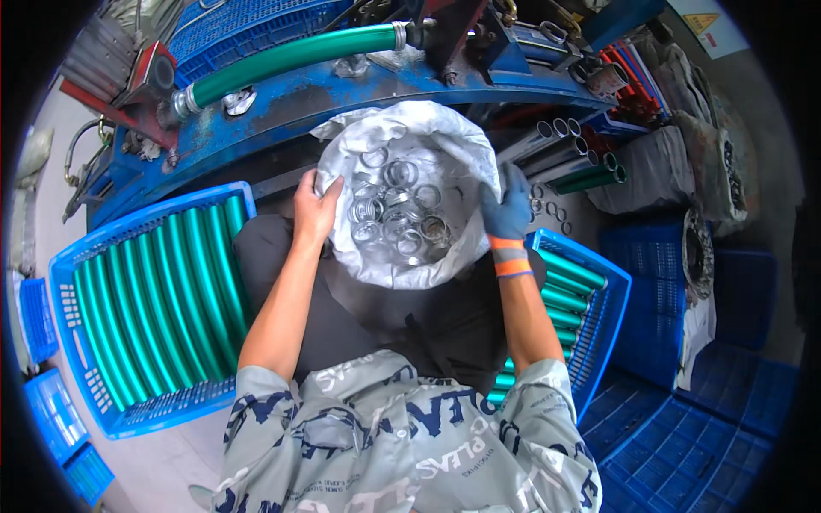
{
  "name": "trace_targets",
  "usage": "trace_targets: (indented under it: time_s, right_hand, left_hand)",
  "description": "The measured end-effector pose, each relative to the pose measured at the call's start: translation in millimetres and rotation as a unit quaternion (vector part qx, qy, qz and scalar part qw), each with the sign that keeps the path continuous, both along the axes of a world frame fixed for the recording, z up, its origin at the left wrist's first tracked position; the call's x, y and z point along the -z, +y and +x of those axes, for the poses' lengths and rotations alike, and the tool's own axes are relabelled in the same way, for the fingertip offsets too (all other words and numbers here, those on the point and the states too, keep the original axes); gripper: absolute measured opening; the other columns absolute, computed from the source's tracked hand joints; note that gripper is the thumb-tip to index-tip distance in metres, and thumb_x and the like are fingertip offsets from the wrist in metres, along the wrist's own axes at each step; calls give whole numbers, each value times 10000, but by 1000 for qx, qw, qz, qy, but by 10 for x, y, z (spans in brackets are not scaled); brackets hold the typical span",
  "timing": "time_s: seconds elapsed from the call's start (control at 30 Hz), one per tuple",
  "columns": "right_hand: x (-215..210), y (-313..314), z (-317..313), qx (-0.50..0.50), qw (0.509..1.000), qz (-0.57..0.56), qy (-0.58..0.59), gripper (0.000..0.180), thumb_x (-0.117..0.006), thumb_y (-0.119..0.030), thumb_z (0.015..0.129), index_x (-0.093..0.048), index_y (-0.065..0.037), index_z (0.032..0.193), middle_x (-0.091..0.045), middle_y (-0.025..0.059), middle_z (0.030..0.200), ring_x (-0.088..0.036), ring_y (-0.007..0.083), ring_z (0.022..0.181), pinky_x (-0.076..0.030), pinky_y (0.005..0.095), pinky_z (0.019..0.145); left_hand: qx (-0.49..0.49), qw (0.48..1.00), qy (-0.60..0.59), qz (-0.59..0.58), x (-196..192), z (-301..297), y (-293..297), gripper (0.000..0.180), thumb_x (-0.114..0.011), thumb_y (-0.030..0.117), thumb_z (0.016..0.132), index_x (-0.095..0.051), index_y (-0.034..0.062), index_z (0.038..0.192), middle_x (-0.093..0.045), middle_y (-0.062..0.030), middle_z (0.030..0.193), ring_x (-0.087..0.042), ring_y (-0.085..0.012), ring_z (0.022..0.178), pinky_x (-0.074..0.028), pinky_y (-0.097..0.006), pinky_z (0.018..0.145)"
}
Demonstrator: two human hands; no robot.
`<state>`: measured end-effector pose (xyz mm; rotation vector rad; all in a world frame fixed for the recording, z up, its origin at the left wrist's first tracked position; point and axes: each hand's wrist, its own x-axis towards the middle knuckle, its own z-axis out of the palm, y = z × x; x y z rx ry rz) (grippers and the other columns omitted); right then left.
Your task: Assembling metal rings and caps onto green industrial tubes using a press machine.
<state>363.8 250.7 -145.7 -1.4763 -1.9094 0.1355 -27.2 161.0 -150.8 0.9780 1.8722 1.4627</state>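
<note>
left hand and gloved right hand are clamped on opposite edges of white sack; inside lie metal rings.

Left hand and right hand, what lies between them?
In the head view, a white sack holding metal rings lies between left hand and right hand.

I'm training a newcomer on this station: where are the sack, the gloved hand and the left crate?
Sack (402, 275): head view, near rim.
Gloved hand (507, 207): head view, back of the glove.
Left crate (171, 416): head view, near wall.
</note>
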Motion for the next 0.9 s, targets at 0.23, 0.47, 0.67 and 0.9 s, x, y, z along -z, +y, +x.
trace_targets:
  time_s: [0.23, 0.47, 0.67, 0.9]
  right_hand:
    - [384, -258, -612, -53, 972, -194, 118, 655, -736, -361, 1086, -606, -57, 1651, -669, 256, 1595, -648, 459, 1463, -527, 506, 1215]
    - [799, 18, -691, -90, 941, -316, 78, 791, -798, -476, 1007, -622, -43, 1645, -669, 257, 1592, -697, 404, 1414, -541, 462, 1199]
    - [607, 78, -674, -20, 950, -307, 57, 766, -867, -491, 940, -716, -42, 1541, -757, 259, 1448, -755, 403, 1307, -580, 460, 1130]
    - [1045, 908, -779, 97, 918, -371, -101, 918, -629, -763, 1011, -690, -21, 1549, -755, 338, 1415, -745, 504, 1310, -569, 554, 1148]
  left_hand:
    - [126, 985, -62, 99, -493, 163, 269, 406, -868, 177, 994, -747, -29, 1322, -840, -133, 1173, -753, -165, 1094, -585, -350, 976]
    - [75, 996, 8, 39, -595, -305, -225, 696, -876, 189, 1020, -575, -13, 1614, -697, -212, 1561, -668, -317, 1458, -518, -466, 1224]
    - [-100, 991, 88, 32, -263, -1174, -1443, 510, -817, 178, 1076, -666, -19, 1522, -704, -176, 1547, -651, -314, 1465, -471, -489, 1275]
    - [-185, 848, 473, -154, 182, -2008, -2618, 683, -850, 312, 960, -646, -36, 1512, -510, -301, 1712, -399, -521, 1642, -333, -649, 1348]
